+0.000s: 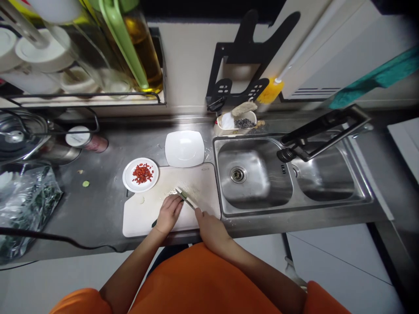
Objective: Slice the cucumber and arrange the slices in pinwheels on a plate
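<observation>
On the white cutting board (144,218), my left hand (168,213) is closed over a dark green vegetable that looks like a cucumber (154,223). Most of it is hidden under the palm and fingers. My right hand (211,226) grips a knife (185,199), its blade slanting up and left, right beside my left fingertips. Wet, pale bits lie around the blade tip, too small to make out. A thin pale slice (142,200) rests at the board's left. Red goji berries (143,173) fill a small white plate (128,186) overlapping the board's upper left corner.
A square white dish (185,148) stands behind the board. To the right is a double steel sink (255,174) with a black faucet (307,135). At left are a plastic bag of greens (29,209), a lidded jar (87,138) and a green vegetable end (85,184). A bottle rack hangs above.
</observation>
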Demonstrator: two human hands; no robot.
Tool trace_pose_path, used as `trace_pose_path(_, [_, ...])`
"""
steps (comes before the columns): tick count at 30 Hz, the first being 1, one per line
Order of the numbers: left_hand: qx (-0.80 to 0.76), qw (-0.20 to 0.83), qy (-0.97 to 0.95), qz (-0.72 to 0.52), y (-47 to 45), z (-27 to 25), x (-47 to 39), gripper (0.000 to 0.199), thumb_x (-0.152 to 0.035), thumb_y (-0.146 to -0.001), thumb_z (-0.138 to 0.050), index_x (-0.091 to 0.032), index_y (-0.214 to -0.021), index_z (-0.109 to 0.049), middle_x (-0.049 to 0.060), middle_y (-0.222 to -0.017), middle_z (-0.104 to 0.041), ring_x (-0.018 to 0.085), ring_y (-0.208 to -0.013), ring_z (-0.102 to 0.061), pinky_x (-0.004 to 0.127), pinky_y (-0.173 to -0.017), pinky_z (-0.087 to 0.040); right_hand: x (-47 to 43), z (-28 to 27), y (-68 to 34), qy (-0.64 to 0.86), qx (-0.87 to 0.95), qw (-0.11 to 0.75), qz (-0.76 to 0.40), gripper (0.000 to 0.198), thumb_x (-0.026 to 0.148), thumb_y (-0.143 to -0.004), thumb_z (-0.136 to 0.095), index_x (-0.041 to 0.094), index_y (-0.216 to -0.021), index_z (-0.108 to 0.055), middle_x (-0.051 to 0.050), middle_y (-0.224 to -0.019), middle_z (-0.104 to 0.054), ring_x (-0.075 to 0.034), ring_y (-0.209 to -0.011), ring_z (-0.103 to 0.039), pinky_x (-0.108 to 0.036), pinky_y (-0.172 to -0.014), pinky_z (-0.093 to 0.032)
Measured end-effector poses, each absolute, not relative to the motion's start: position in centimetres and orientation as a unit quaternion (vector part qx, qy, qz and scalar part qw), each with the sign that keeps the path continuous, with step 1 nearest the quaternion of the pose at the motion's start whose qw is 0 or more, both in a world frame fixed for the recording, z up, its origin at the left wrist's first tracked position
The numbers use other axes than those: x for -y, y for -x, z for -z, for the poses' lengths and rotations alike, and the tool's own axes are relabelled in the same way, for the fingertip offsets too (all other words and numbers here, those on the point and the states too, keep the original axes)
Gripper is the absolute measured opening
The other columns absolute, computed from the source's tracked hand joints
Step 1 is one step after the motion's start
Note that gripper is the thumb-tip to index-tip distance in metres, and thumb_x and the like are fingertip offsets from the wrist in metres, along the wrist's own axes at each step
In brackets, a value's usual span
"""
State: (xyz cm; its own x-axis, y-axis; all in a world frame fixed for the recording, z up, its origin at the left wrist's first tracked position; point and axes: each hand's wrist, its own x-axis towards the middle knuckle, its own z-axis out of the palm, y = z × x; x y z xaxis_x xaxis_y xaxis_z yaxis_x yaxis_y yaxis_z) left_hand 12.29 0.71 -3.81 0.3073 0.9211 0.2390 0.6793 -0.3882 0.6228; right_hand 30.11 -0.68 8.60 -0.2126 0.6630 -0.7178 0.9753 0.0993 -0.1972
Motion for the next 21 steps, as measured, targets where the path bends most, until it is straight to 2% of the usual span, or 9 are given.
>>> trace_pose_path(21, [-0.508,0.229,-0.777,-0.294,-12.2,3.8,-1.0,0.021,-0.022,-0.09,-0.049,-0.019,-0.107,-0.059,0.008,-0.102,-0.065,0.02,-0.099,-0.059,0.041,-0.092,-0.049,-1.1,-7.1,-29.1,-0.575,-0.713,0.21,0.342,0.033,0.005,-0.09,-0.027,0.014,-0.115,-0.047,-0.012,-0.094,-0.065,-0.022,-0.087,-0.066,-0.028,-0.068,-0.047])
